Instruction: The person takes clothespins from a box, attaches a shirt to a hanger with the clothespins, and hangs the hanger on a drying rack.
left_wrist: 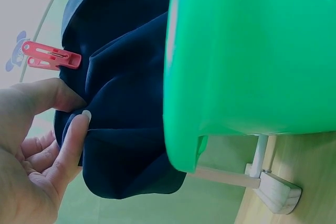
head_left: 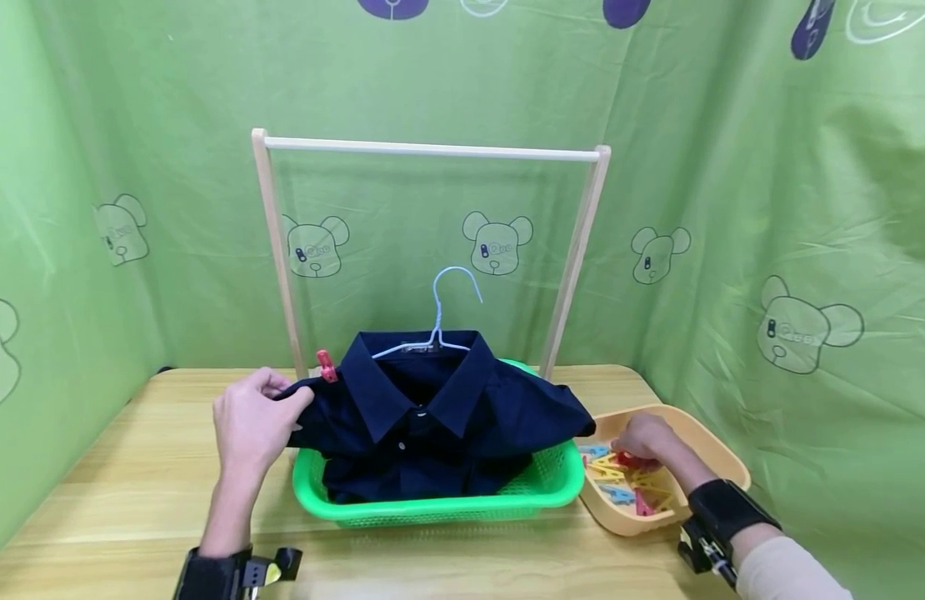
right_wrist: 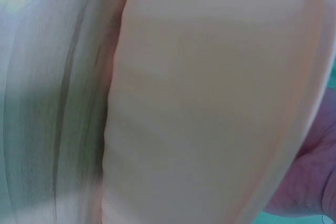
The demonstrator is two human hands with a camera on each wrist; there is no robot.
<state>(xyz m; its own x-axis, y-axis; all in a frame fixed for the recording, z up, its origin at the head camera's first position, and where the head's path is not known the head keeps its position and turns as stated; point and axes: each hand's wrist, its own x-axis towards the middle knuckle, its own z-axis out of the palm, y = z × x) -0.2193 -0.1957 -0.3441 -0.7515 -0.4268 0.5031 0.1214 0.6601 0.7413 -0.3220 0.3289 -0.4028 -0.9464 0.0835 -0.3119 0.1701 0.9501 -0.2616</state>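
Observation:
A dark navy shirt (head_left: 425, 417) hangs on a light blue wire hanger (head_left: 437, 321) over a green basket (head_left: 432, 510). My left hand (head_left: 256, 417) pinches the shirt's shoulder between thumb and fingers, as the left wrist view also shows. Close to that hand, a red clothespin (left_wrist: 51, 56) is clipped on the shoulder. My right hand (head_left: 648, 437) reaches down into a peach tray (head_left: 620, 523) of clothespins (head_left: 620, 493); its fingertips are at a red clothespin (head_left: 629, 460), and whether they grip it is hidden. In the right wrist view the tray's wall covers most of that hand (right_wrist: 315, 177).
Behind the basket stands a drying rack with wooden posts (head_left: 578, 250) and a white bar (head_left: 432, 149). One rack foot (left_wrist: 278, 190) shows below the basket. A green curtain (head_left: 425, 92) encloses the back and sides of the wooden table (head_left: 117, 483).

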